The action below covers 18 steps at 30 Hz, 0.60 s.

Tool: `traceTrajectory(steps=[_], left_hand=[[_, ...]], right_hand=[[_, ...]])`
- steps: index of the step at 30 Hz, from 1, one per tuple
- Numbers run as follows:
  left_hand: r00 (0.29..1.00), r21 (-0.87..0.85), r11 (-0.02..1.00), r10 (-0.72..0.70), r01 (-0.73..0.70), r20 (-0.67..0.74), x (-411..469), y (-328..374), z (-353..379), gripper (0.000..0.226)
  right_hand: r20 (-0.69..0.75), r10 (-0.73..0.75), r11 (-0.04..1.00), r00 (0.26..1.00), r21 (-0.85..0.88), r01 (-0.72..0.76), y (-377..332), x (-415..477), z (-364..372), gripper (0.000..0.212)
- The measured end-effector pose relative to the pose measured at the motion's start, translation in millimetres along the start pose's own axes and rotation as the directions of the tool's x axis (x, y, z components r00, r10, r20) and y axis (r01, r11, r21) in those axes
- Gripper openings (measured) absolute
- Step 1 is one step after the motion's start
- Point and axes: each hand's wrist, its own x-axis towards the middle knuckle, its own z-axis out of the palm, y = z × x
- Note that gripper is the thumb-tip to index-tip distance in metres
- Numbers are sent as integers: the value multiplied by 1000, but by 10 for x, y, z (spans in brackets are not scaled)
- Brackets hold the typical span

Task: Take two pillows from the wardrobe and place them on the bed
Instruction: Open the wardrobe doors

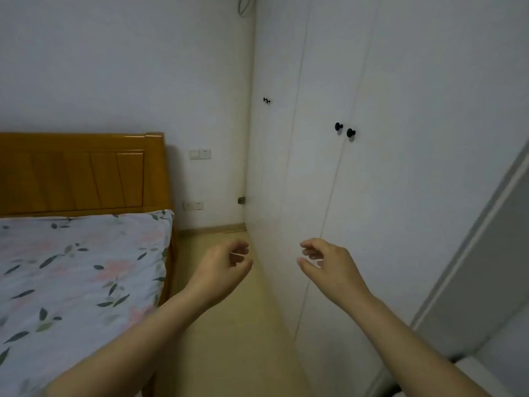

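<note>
Head view: wardrobe [386,167] stands right of frame, tall axis vertical, doors shut, two black knobs [345,130] side by side at the door seam. Bed [80,276] lies left, long axis running toward the wooden headboard [77,170], its near end cut off. Left hand [221,267] and right hand [329,266] are raised, fingers loosely curled, holding nothing. Pillows out of sight.

A plain white wall [114,67] closes the far side of the room, carrying a light switch [199,153] with a socket [194,205] lower down. A wooden skirting board [211,228] runs along its base. The floor [229,339] is pale yellowish, under soft, even light.
</note>
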Motion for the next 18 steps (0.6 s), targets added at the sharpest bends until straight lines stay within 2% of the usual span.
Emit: traceTrajectory(steps=[7, 18], left_hand=[[994, -59, 995, 84, -80, 63, 1198, -298, -191, 30], [963, -173, 965, 222, -195, 153, 2906, -225, 259, 28]], right_hand=[[-147, 104, 994, 984, 49, -98, -106, 1007, 58, 33], [-363, 129, 991, 923, 73, -109, 301, 2287, -251, 30]])
